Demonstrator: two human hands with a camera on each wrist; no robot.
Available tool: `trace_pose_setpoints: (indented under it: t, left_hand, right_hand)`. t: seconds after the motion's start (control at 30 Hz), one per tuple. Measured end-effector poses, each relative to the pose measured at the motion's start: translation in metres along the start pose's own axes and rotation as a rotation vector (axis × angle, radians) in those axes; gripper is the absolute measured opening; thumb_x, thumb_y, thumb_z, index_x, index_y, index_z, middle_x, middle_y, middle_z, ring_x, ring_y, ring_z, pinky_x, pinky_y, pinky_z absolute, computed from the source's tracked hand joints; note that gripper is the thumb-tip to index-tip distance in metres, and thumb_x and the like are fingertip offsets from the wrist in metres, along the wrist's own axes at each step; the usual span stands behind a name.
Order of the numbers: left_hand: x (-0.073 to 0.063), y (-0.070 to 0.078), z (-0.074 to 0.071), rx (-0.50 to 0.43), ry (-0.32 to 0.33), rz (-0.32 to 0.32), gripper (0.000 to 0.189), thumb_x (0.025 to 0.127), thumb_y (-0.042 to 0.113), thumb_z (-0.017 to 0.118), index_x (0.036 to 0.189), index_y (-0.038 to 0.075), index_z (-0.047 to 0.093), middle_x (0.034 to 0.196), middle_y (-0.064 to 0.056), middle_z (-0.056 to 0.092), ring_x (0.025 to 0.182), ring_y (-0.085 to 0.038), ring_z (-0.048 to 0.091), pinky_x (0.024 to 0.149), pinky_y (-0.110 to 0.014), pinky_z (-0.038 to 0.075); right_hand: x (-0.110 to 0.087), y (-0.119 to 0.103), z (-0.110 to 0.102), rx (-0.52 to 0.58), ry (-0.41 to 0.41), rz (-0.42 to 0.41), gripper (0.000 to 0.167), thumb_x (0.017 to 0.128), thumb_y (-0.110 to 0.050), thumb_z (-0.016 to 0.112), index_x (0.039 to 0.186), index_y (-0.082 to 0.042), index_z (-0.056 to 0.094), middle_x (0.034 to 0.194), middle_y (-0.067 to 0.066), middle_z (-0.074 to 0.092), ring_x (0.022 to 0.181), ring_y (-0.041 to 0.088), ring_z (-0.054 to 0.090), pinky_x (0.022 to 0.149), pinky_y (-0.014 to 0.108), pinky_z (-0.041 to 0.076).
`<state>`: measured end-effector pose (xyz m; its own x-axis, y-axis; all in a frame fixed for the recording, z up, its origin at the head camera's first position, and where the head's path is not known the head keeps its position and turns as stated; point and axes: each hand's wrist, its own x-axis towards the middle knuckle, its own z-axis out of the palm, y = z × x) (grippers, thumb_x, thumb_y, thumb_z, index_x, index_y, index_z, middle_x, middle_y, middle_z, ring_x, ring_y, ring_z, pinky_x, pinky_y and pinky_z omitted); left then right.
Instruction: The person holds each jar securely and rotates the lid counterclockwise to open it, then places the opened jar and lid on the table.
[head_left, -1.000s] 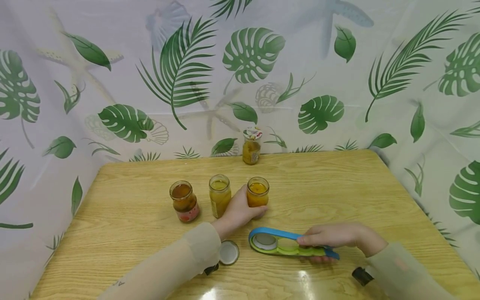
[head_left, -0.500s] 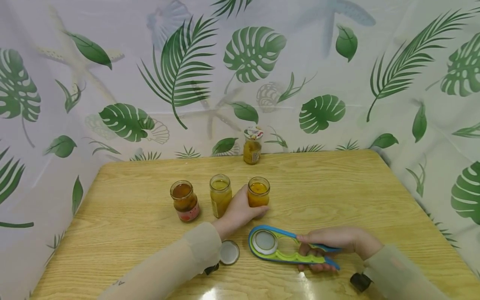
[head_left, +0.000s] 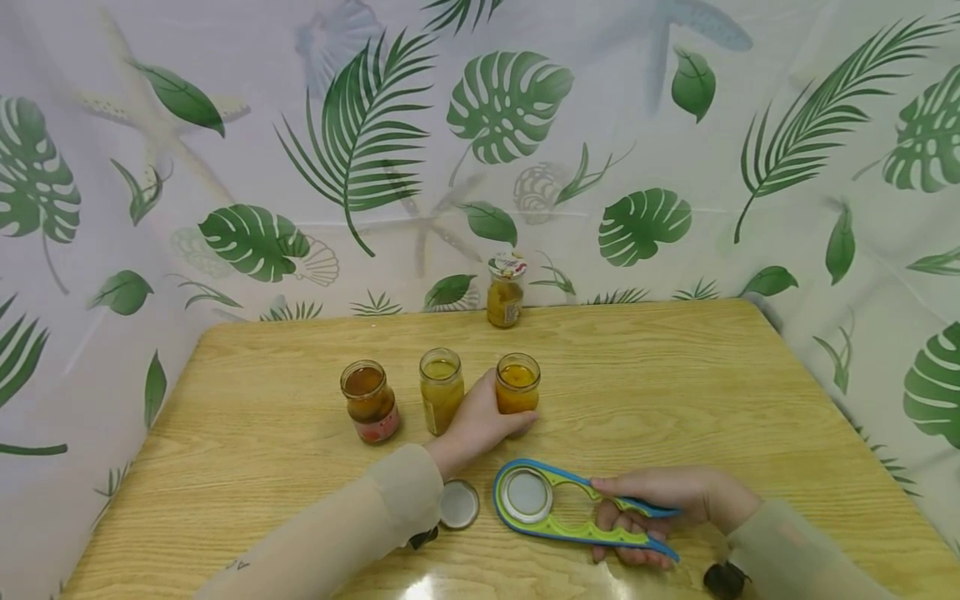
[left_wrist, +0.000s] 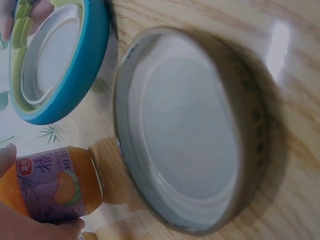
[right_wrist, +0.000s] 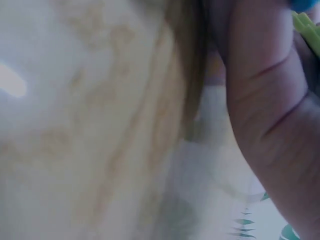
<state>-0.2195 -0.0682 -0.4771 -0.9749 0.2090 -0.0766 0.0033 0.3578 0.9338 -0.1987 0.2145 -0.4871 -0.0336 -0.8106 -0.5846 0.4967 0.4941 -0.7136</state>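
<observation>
My left hand [head_left: 480, 417] grips an open jar of orange fruit [head_left: 517, 385] that stands upright on the table; its purple label shows in the left wrist view. In my right hand [head_left: 660, 508] is a blue and green jar opener [head_left: 558, 527], held by its handles with thumb above and fingers below. A metal lid [head_left: 527, 495] sits inside the opener's round end, pale inner face up. Another lid [head_left: 459, 505] lies inner side up by the left sleeve, and it looms large in the left wrist view. The right wrist view is blurred and shows mostly fingers.
Left of the held jar stand an open jar of yellow fruit [head_left: 441, 392] and an open jar of darker fruit [head_left: 370, 402]. At the back edge of the wooden table [head_left: 637, 358] is a capped jar [head_left: 506, 290], before a leaf-patterned cloth [head_left: 375, 125].
The opener has been turned so that its lid faces up, and its handles have spread apart. My right hand has shifted slightly lower. My left hand and the jars have stayed put.
</observation>
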Motion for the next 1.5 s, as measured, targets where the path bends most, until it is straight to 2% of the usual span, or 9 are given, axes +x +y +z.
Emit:
trace_pose_setpoints:
  t: [0.3, 0.57, 0.77, 0.8, 0.87, 1.0, 1.07, 1.23, 1.5]
  left_hand:
    - [-0.001, 0.003, 0.000, 0.001, -0.001, -0.009, 0.058, 0.094, 0.013, 0.082, 0.142, 0.003, 0.052, 0.137, -0.018, 0.065, 0.132, -0.033, 0.061, 0.120, -0.050, 0.046]
    - [0.000, 0.003, 0.000, -0.006, 0.005, -0.011, 0.059, 0.094, 0.013, 0.082, 0.143, 0.003, 0.052, 0.137, -0.018, 0.065, 0.131, -0.032, 0.062, 0.119, -0.050, 0.046]
    - [0.000, 0.003, -0.001, -0.006, 0.004, -0.013, 0.058, 0.094, 0.012, 0.082, 0.143, 0.003, 0.052, 0.137, -0.018, 0.065, 0.131, -0.032, 0.062, 0.119, -0.050, 0.046]
    - [0.000, 0.003, -0.001, -0.005, 0.004, -0.014, 0.058, 0.094, 0.012, 0.082, 0.143, 0.003, 0.051, 0.137, -0.018, 0.065, 0.131, -0.033, 0.061, 0.119, -0.050, 0.046]
    - [0.000, 0.003, -0.001, -0.006, 0.003, -0.018, 0.058, 0.094, 0.013, 0.082, 0.143, 0.003, 0.051, 0.138, -0.018, 0.065, 0.132, -0.033, 0.061, 0.119, -0.050, 0.046]
    - [-0.001, 0.003, -0.001, -0.008, 0.002, -0.023, 0.059, 0.094, 0.014, 0.082, 0.143, 0.003, 0.051, 0.138, -0.018, 0.064, 0.132, -0.032, 0.061, 0.119, -0.050, 0.046]
    - [-0.001, 0.003, -0.001, -0.009, 0.001, -0.025, 0.058, 0.094, 0.014, 0.082, 0.143, 0.004, 0.051, 0.139, -0.017, 0.064, 0.132, -0.032, 0.061, 0.119, -0.050, 0.046]
    - [-0.001, 0.002, -0.001, -0.007, -0.001, -0.032, 0.059, 0.094, 0.014, 0.082, 0.143, 0.004, 0.051, 0.140, -0.017, 0.064, 0.134, -0.033, 0.060, 0.121, -0.051, 0.045]
    - [-0.002, 0.003, 0.000, -0.009, 0.000, -0.032, 0.059, 0.094, 0.014, 0.082, 0.143, 0.003, 0.051, 0.140, -0.018, 0.064, 0.134, -0.034, 0.060, 0.121, -0.051, 0.044]
  right_hand:
    - [0.003, 0.010, -0.001, 0.025, -0.030, -0.019, 0.073, 0.115, -0.055, 0.015, 0.117, -0.005, 0.068, 0.081, -0.005, 0.078, 0.068, 0.004, 0.074, 0.065, 0.022, 0.062]
    - [0.003, 0.009, -0.003, 0.000, 0.000, 0.006, 0.075, 0.115, -0.057, 0.016, 0.108, -0.007, 0.071, 0.073, -0.005, 0.076, 0.062, 0.003, 0.072, 0.060, 0.021, 0.061]
    - [0.003, 0.008, -0.003, -0.019, -0.006, -0.014, 0.076, 0.115, -0.055, 0.015, 0.105, -0.006, 0.072, 0.069, -0.007, 0.073, 0.057, 0.002, 0.069, 0.054, 0.019, 0.058]
    - [0.003, 0.008, -0.003, -0.023, -0.005, -0.017, 0.077, 0.115, -0.055, 0.015, 0.105, -0.005, 0.072, 0.069, -0.007, 0.073, 0.056, 0.002, 0.069, 0.053, 0.019, 0.057]
    - [0.003, 0.008, -0.003, -0.023, -0.002, -0.021, 0.083, 0.115, -0.054, 0.016, 0.105, 0.008, 0.070, 0.069, -0.007, 0.073, 0.056, 0.002, 0.068, 0.053, 0.019, 0.057]
    - [0.003, 0.009, -0.002, -0.033, 0.007, -0.029, 0.094, 0.115, -0.054, 0.016, 0.116, 0.034, 0.047, 0.068, -0.007, 0.073, 0.055, 0.002, 0.068, 0.052, 0.019, 0.056]
    - [0.002, 0.009, -0.002, -0.038, 0.009, -0.031, 0.094, 0.115, -0.054, 0.016, 0.122, 0.037, 0.040, 0.068, -0.007, 0.072, 0.055, 0.001, 0.067, 0.052, 0.018, 0.056]
    - [0.002, 0.010, -0.002, -0.038, 0.010, -0.034, 0.094, 0.115, -0.055, 0.017, 0.121, 0.034, 0.045, 0.069, -0.008, 0.072, 0.056, 0.001, 0.067, 0.051, 0.018, 0.056]
    - [0.002, 0.011, -0.001, -0.042, -0.001, -0.043, 0.094, 0.115, -0.054, 0.017, 0.122, 0.037, 0.039, 0.068, -0.009, 0.071, 0.056, 0.000, 0.065, 0.051, 0.018, 0.056]
